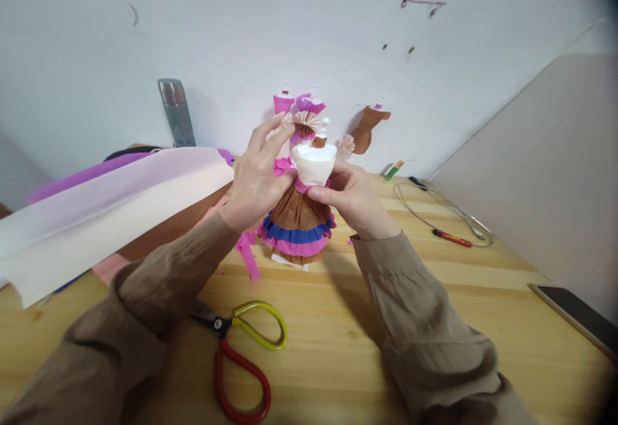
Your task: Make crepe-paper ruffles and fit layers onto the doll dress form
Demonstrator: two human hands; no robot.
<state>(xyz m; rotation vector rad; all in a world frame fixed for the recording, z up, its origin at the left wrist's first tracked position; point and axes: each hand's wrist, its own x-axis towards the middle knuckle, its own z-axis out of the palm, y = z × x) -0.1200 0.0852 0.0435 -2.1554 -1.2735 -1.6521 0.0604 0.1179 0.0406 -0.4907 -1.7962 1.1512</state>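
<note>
A miniature dress form (315,166) stands in front of me, its white bodice above a pink waistband and a brown crepe-paper skirt (294,209) with blue and pink ruffles. My right hand (356,196) grips its waist, thumb pressed on the pink band and the other fingers behind. On the other side, my left hand (258,177) has its thumb against the waist, with its upper fingers raised beside the bodice. Pleated paper rosettes (306,122) show just past those fingertips. Whether the left fingers touch them I cannot tell.
More small dress forms lean near the wall, including a brown one (367,130). Crepe-paper sheets (120,199) lie left, near a grey flask (177,116). Scissors (261,325) are in front, pink scraps (248,261) beside the skirt. A cable (454,203) and phone (579,312) lie right.
</note>
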